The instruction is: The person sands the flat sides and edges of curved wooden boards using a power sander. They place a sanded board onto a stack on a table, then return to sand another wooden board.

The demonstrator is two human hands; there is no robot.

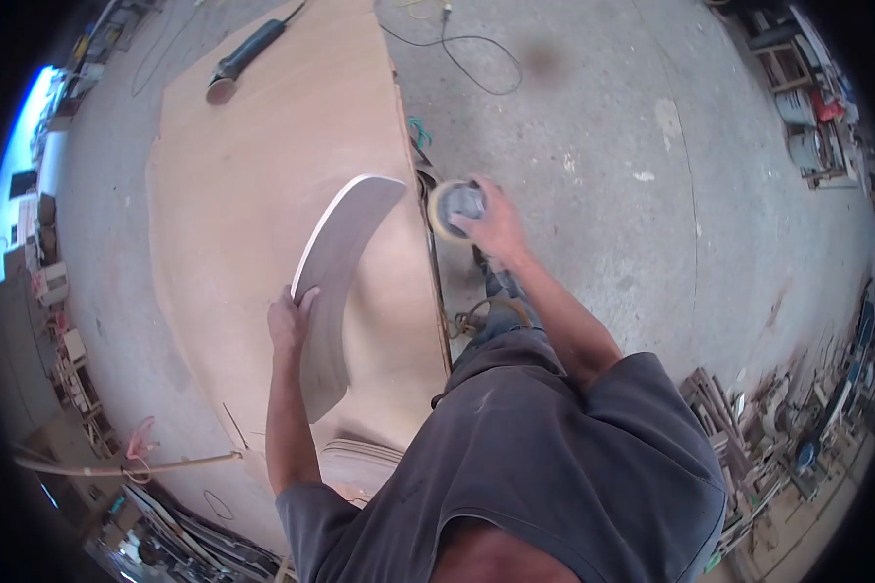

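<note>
A curved wooden panel point(345, 243) with a pale edge stands tilted over the plywood-topped table point(233, 185). My left hand point(292, 316) grips its left edge, with the thumb on the panel's face and the other fingers mostly hidden behind it. Off the table's right edge, my right hand point(499, 228) is wrapped round a handheld disc sander point(457, 208). The sander's round pad faces left toward the panel, apart from it.
An angle grinder point(247, 58) lies at the table's far end. Several curved panels point(362, 462) are stacked near my body. A black cable point(486, 60) loops across the concrete floor. Wood scraps point(734, 428) are piled at right; a shelf with buckets point(800, 121) stands beyond.
</note>
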